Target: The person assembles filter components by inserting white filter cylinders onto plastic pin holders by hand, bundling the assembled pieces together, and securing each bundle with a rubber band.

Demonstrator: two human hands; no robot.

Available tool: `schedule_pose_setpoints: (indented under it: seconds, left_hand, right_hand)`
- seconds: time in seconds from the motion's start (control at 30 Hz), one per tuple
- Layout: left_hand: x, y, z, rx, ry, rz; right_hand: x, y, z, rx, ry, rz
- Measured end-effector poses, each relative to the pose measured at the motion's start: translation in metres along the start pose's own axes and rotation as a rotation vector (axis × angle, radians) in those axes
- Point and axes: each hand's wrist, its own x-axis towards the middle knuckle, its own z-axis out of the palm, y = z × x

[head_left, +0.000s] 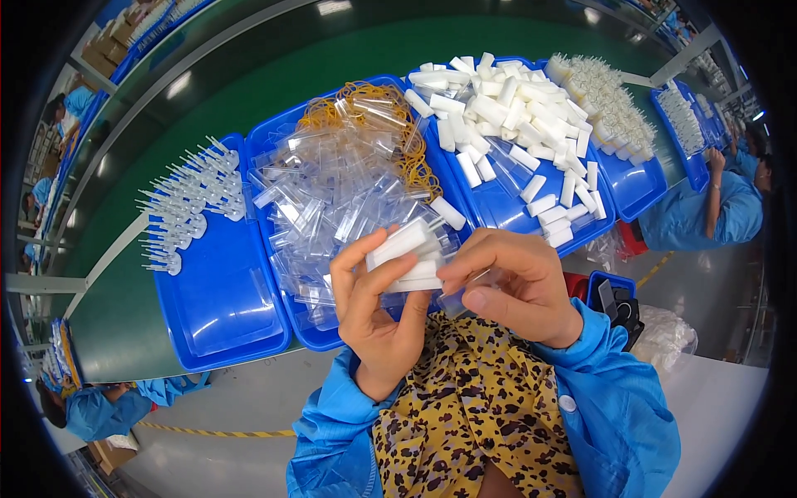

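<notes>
My left hand (378, 332) is closed around a few white plastic blocks (403, 242), stacked together in front of my chest. A thin pale pin sticks out from the upper block's right end. Against the right ends of these blocks, my right hand (531, 286) has its fingers bent in a pinch. A clear plastic sleeve (455, 305) shows at its thumb and fingertips, partly hidden by them. Just beyond both hands lies a heap of clear plastic sleeves (332, 195) in a blue tray (318, 336). A single white block (448, 213) rests at that tray's right edge.
Yellow-brown rubber bands (419, 162) lie among the sleeves. A right-hand tray holds loose white blocks (523, 108); beyond it stand packed white pieces (606, 104). White pronged parts (191, 199) fill part of the left tray (220, 319). A co-worker (706, 207) sits at the right.
</notes>
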Motion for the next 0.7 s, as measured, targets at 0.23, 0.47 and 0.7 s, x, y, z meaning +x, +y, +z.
schedule_pose_setpoints:
  seconds: [0.23, 0.47, 0.7]
  left_hand:
    - [0.002, 0.000, -0.002, -0.123, -0.027, -0.086]
    - [0.000, -0.002, -0.006, -0.131, -0.037, -0.112]
    - [-0.001, -0.001, -0.004, -0.080, -0.013, -0.094]
  right_hand:
    - [-0.001, 0.013, -0.004, -0.117, 0.013, 0.004]
    - [-0.006, 0.020, -0.002, 0.067, 0.044, 0.049]
    - [-0.009, 0.019, 0.003, 0.115, 0.220, 0.019]
